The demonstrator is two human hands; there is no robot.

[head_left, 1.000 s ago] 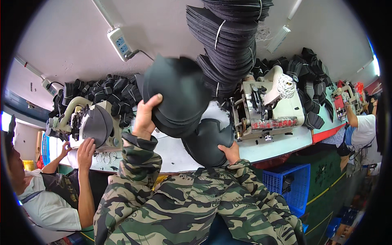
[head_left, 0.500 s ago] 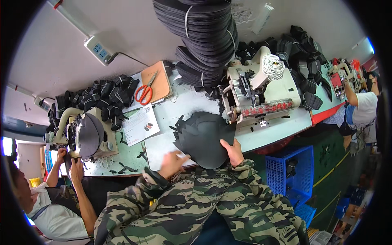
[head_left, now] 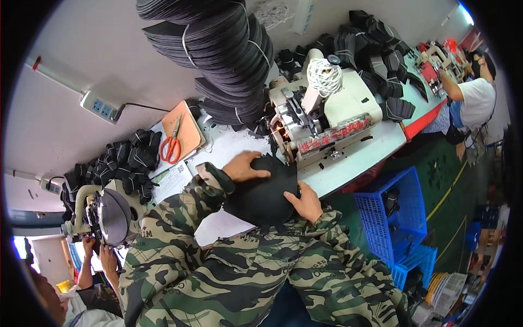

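Observation:
A pile of thin black sheet pieces (head_left: 261, 199) with rounded edges lies in front of me, at the near edge of the white worktop (head_left: 215, 226). My left hand (head_left: 245, 168) rests on its upper left part, fingers stretched out and thumb apart. At the right edge my right hand (head_left: 306, 203) grips the pile, thumb on top and the other fingers partly hidden. Just beyond is a cream bench machine (head_left: 348, 103) with a coil of white cord (head_left: 324, 76) on top. Small orange sparks show at its left end, close to the pile's far edge.
Tall tied stacks of black sheets (head_left: 218, 49) rise at the back. Orange-handled scissors (head_left: 170, 148) lie on a tan notebook (head_left: 188, 128). Blue crates (head_left: 392, 218) stand on the floor at right. One co-worker (head_left: 103, 259) works at a left machine, another (head_left: 474, 98) at far right.
My left hand has moved up from the worktop's near edge onto the black pieces. The pile has shifted slightly toward the machine, where sparks now show. The whole view has turned.

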